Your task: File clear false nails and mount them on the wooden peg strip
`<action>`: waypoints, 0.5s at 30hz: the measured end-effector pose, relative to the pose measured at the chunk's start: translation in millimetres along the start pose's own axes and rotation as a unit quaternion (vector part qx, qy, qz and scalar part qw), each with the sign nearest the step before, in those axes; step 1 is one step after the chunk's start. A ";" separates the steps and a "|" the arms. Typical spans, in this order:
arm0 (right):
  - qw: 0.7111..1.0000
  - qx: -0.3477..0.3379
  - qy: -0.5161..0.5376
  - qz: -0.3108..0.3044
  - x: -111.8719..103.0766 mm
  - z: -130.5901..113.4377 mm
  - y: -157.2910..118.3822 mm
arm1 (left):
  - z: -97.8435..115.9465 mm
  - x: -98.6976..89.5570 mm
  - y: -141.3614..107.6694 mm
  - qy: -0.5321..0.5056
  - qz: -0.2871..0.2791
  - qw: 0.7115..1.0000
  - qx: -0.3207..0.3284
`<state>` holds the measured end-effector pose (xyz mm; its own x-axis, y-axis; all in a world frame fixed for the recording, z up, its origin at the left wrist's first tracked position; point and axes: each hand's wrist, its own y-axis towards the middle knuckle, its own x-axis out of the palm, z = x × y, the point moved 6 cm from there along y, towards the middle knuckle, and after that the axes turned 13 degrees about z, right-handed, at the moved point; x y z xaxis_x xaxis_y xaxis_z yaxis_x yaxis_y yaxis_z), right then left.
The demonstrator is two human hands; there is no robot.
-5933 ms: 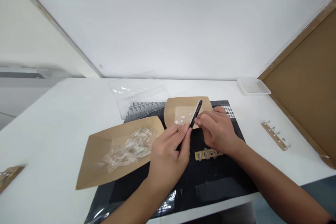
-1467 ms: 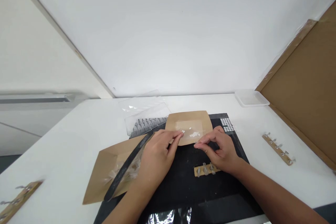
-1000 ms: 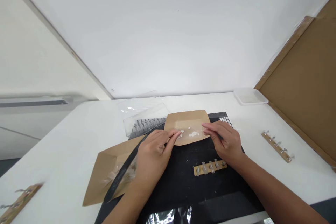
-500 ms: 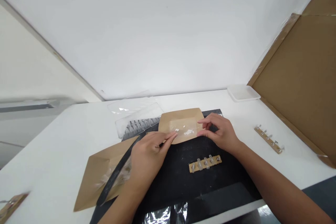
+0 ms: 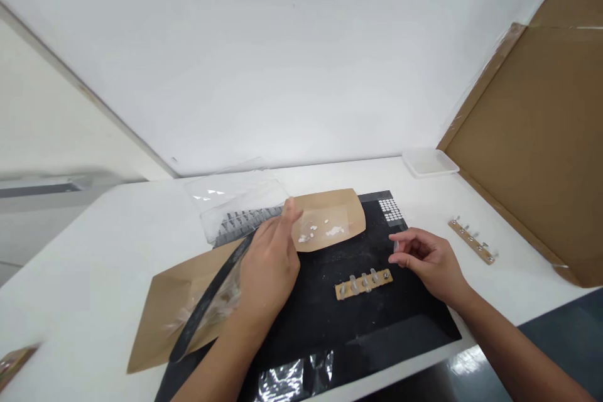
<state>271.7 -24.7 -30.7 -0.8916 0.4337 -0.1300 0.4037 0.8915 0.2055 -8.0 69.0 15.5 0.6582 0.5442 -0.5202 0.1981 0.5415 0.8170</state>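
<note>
My left hand (image 5: 268, 264) stands at the near edge of a kraft paper tray (image 5: 346, 217), its fingers raised and not touching the several small white bits (image 5: 325, 231) in it. A black nail file (image 5: 211, 300) runs from under that hand across a second kraft tray (image 5: 160, 320), whose clear nail tips are mostly hidden. My right hand (image 5: 426, 257) is pinching a thin clear nail tip (image 5: 396, 245) above the black mat (image 5: 306, 333). Just left of it lies a wooden strip (image 5: 363, 284) with clear tips standing along it.
A clear plastic case (image 5: 235, 201) with rows of tips lies behind the trays. Farther right are a white plastic tray (image 5: 429, 162), another wooden strip (image 5: 471, 242) and a cardboard sheet (image 5: 527, 138). A third strip (image 5: 14, 358) pokes in at the lower left of the white table (image 5: 89, 264).
My right hand has moved away from the kraft tray toward the right, holding a clear tip. My left fingers have lifted off the tray's edge. The view has shifted slightly.
</note>
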 end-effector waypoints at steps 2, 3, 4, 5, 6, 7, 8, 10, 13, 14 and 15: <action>1.000 0.014 0.007 0.008 -6.6 9.0 -9.1 | 8.0 1.3 1.1 -0.005 -0.009 1.000 0.018; 1.000 0.015 0.006 0.012 -9.0 12.5 -12.6 | 12.6 0.3 2.1 -0.006 -0.007 1.000 0.028; 1.000 0.011 0.003 0.015 -10.8 15.0 -15.5 | 17.6 -1.6 3.1 -0.012 -0.002 0.999 0.040; 1.000 0.004 -0.001 0.020 -12.1 16.4 -17.6 | 22.7 -4.1 3.9 -0.021 0.006 0.998 0.055; 1.000 -0.006 -0.004 0.025 -12.9 16.4 -19.1 | 27.6 -6.5 4.1 -0.034 0.012 0.997 0.069; 0.999 -0.020 -0.005 0.030 -13.2 15.1 -20.2 | 32.0 -8.6 3.8 -0.050 0.017 0.995 0.082; 0.999 -0.037 -0.003 0.036 -13.0 12.6 -21.1 | 36.1 -10.2 2.9 -0.071 0.020 0.993 0.091; 0.996 -0.073 0.014 0.042 -10.9 5.2 -23.8 | 43.9 -10.4 -0.4 -0.123 0.007 0.988 0.098; 0.992 -0.114 0.033 0.037 -2.9 -6.4 -31.5 | 60.8 -3.5 -9.5 -0.218 -0.068 0.968 0.100; 0.991 -0.123 0.034 0.032 0.9 -9.8 -34.9 | 67.7 -1.1 -13.4 -0.243 -0.096 0.960 0.103; 0.991 -0.128 0.035 0.027 4.9 -12.8 -38.3 | 74.2 0.2 -17.1 -0.260 -0.116 0.953 0.105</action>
<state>249.2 -58.4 -26.8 -0.8863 0.4608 -0.0457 0.3932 0.8010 0.4515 42.7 12.3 19.8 0.8392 0.0048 -0.5438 0.4872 0.4377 0.7557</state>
